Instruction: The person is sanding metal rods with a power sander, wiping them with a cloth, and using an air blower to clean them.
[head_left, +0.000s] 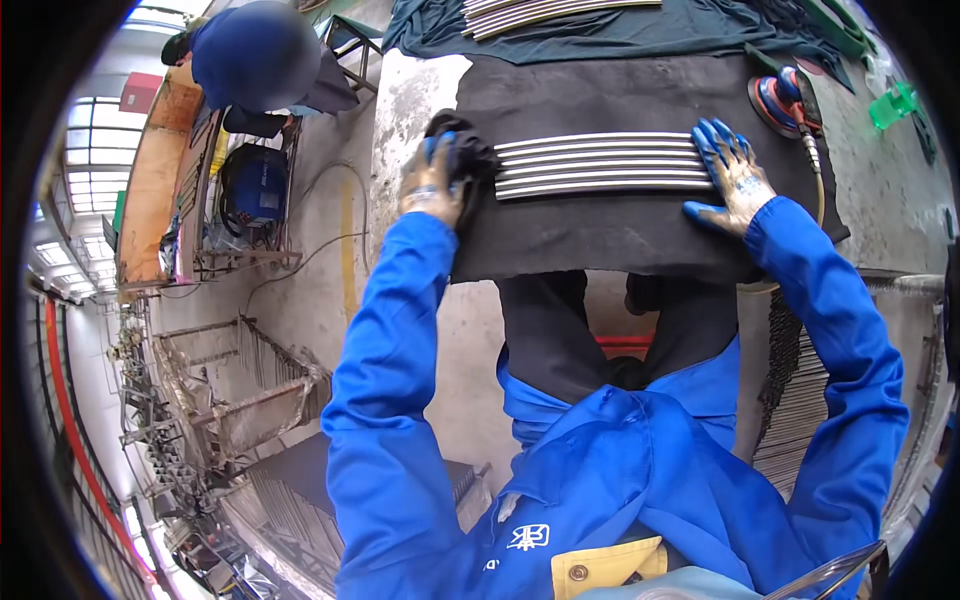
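Observation:
Several shiny metal strips lie side by side on a dark mat spread over the worktable. My left hand, in a worn, blue-tipped coated glove, grips a bunched black cloth at the left ends of the strips. The cloth hides part of its fingers. At the opposite ends, my right hand, gloved alike, rests flat with its thumb spread. Its fingertips are at or against the strip ends; exact contact is hard to tell.
An orbital sander with a hose sits at the mat's right. A green bottle stands beyond it. More strips lie on green cloth at the back. Across the floor, a person bends near a blue machine.

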